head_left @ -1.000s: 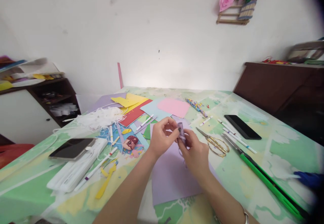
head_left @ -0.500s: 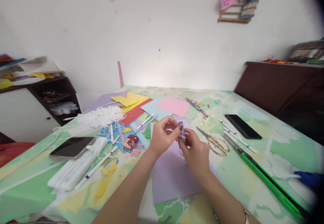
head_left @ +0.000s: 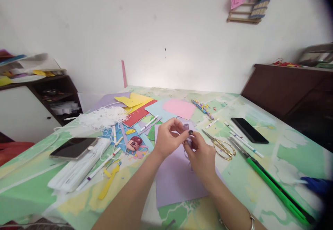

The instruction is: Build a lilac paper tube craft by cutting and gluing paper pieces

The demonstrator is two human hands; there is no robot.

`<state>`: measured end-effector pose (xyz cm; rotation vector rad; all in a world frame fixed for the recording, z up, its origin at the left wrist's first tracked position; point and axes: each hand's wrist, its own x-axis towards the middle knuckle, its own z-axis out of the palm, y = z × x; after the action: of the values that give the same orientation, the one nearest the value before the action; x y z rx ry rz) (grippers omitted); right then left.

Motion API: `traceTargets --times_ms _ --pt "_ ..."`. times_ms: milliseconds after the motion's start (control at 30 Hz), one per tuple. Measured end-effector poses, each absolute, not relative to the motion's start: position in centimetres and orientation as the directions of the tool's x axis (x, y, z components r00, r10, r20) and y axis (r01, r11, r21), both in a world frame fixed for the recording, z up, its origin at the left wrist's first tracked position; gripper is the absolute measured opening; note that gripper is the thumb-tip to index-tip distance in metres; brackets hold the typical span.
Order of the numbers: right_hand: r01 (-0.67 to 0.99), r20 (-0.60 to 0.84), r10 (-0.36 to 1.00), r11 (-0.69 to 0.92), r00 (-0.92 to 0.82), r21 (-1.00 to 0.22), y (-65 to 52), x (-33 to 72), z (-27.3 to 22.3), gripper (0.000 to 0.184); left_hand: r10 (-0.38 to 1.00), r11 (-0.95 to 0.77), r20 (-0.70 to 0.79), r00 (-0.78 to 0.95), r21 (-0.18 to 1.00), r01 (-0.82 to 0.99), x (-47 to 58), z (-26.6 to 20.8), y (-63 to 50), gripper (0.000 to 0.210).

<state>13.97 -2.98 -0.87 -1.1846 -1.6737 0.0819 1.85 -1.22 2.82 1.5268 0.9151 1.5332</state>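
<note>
A small roll of purple paper strip [head_left: 185, 127] stands between my two hands, above a flat purple paper sheet [head_left: 174, 181]. My left hand [head_left: 170, 137] is closed, its thumb and fingers pinching toward the roll. My right hand [head_left: 201, 152] is curled round the roll's lower part, with fingertips pressed on the strip. A thin curl of the strip hangs under the right fingers. Parts of the roll are hidden behind the fingers. To the right of my right hand lie gold-handled scissors [head_left: 221, 145].
Left lie a tangle of white string [head_left: 101, 118], a phone [head_left: 74, 148] on a white power strip [head_left: 75, 174] and a pink bear cutout [head_left: 134, 143]. Coloured sheets [head_left: 140, 115] spread behind. Right are markers [head_left: 244, 139], a black phone [head_left: 249, 130] and a green-handled cutter [head_left: 273, 181].
My left thumb has shifted slightly right across the roll, toward the right fingers. Both hands stay in nearly the same place, and the view has tilted a little.
</note>
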Motion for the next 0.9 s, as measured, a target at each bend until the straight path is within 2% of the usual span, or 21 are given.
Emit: traceTargets --times_ms 167,333,733,900 --pt "0.669 0.703 0.711 0.523 -0.001 -0.527 -2.8 14.0 -1.1 0.020 0.886 -0.462 0.462 -0.035 0.887 0.015 2.0 2.6 -1.2 0.014" --pt "0.657 0.720 0.694 0.531 0.026 -0.535 -2.8 14.0 -1.0 0.019 0.897 -0.442 0.442 -0.001 0.896 -0.044 2.0 2.7 -1.2 0.015" --pt "0.590 0.596 0.802 0.462 0.040 -0.662 -3.3 14.0 -0.2 0.016 0.907 -0.402 0.418 0.048 0.894 -0.197 1.8 2.9 -1.1 0.022" --pt "0.581 0.586 0.810 0.461 0.034 -0.671 -3.2 13.9 -0.1 0.014 0.905 -0.398 0.422 0.063 0.888 -0.230 1.7 2.9 -0.9 0.024"
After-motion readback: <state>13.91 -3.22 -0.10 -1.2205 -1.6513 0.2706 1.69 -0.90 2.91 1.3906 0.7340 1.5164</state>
